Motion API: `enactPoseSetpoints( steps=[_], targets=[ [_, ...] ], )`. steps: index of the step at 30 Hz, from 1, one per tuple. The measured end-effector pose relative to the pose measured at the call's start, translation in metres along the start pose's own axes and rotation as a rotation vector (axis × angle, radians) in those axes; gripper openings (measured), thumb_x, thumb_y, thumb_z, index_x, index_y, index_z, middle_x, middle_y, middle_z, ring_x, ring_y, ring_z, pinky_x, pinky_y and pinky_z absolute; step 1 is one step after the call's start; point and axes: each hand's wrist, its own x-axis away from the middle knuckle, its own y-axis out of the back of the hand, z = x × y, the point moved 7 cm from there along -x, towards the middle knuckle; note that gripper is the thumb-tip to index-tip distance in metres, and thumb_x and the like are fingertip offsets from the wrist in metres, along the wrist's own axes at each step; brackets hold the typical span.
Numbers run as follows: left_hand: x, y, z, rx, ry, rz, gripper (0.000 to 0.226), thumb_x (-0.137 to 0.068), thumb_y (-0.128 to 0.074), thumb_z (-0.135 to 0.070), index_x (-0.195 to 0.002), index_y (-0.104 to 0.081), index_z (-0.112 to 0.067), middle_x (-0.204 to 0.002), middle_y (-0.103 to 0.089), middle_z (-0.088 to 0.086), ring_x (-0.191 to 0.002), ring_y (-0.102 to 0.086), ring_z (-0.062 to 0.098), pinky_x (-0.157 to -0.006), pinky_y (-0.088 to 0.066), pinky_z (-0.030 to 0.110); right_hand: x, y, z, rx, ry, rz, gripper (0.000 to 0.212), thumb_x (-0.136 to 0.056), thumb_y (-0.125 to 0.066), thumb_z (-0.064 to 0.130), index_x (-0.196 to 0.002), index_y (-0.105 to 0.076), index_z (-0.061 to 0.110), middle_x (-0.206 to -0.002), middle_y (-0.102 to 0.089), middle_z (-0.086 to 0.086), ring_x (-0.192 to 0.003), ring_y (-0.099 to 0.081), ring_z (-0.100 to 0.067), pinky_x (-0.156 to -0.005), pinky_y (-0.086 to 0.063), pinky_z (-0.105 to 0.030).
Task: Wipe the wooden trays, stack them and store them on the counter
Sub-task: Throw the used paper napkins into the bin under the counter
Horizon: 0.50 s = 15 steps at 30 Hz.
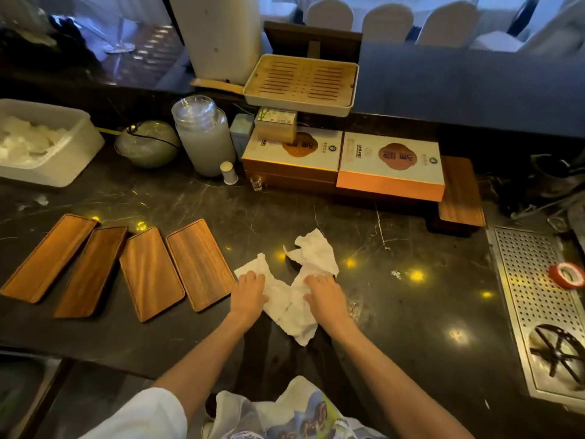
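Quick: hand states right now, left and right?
Left hand: fingers curled, gripping the white cloth.
Right hand: fingers curled, gripping the same cloth.

Dark marble counter (411,312), white-covered chairs (387,22) behind, dim light.

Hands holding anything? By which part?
White cloth: left hand on its left flap, right hand near its middle. Gripping or just pressing: cannot tell.

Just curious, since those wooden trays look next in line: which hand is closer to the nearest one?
The left. The left hand rests on the white cloth just right of the nearest wooden tray; the right hand rests farther right on that cloth.
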Motion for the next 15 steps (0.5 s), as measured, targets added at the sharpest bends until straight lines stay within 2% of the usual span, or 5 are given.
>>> enactPoseSetpoints(
  steps=[3,6,10,12,15],
  targets=[
    [0.0,0.004,0.001,0.061,-0.016,-0.053,0.015,-0.095,-0.053,-0.018,-0.106,-0.06,-0.011,-0.111,-0.06,0.008,-0.102,-0.054,0.023,-0.083,-0.046,0.033,0.001,0.004,-0.003,-0.082,-0.031,-0.074,0.026,-0.093,-0.045,0.013,-0.112,-0.062,0.016,-0.111,-0.066,-0.004,-0.107,-0.057,-0.025,-0.083,-0.047,-0.034],
    [0.006,0.013,0.01,0.301,0.015,-0.131,0.002,-0.093,-0.057,-0.016,-0.092,-0.058,-0.015,-0.1,-0.058,0.005,-0.092,-0.052,0.018,-0.075,-0.043,0.027,0.007,0.016,-0.007,-0.306,-0.057,-0.161,0.024,-0.091,-0.045,0.017,-0.104,-0.065,0.017,-0.105,-0.066,-0.001,-0.099,-0.059,-0.018,-0.083,-0.051,-0.032],
    [0.025,0.03,0.031,0.692,0.106,-0.243,0.028,-0.086,-0.062,-0.007,-0.075,-0.045,-0.026,-0.085,-0.048,-0.004,-0.074,-0.047,0.009,-0.061,-0.037,0.019,0.028,0.035,-0.021,-0.808,-0.212,-0.228,0.021,-0.087,-0.051,0.024,-0.099,-0.065,0.034,-0.105,-0.062,0.015,-0.097,-0.058,0.001,-0.08,-0.047,-0.018],
    [0.037,0.033,0.046,0.87,0.193,-0.272,0.029,-0.082,-0.062,-0.003,-0.077,-0.044,-0.025,-0.083,-0.048,-0.004,-0.071,-0.047,0.008,-0.059,-0.038,0.02,0.041,0.036,-0.026,-1.005,-0.314,-0.262,0.021,-0.087,-0.055,0.022,-0.09,-0.066,0.04,-0.101,-0.065,0.013,-0.095,-0.062,-0.003,-0.075,-0.048,-0.016],
    [0.052,0.03,0.068,1.101,0.31,-0.266,0.031,-0.082,-0.063,-0.003,-0.089,-0.044,-0.028,-0.089,-0.048,-0.004,-0.073,-0.051,0.009,-0.056,-0.041,0.018,0.057,0.025,-0.032,-1.296,-0.517,-0.3,0.02,-0.09,-0.057,0.017,-0.081,-0.072,0.026,-0.089,-0.071,-0.002,-0.087,-0.067,-0.018,-0.069,-0.055,-0.025]
  ],
)
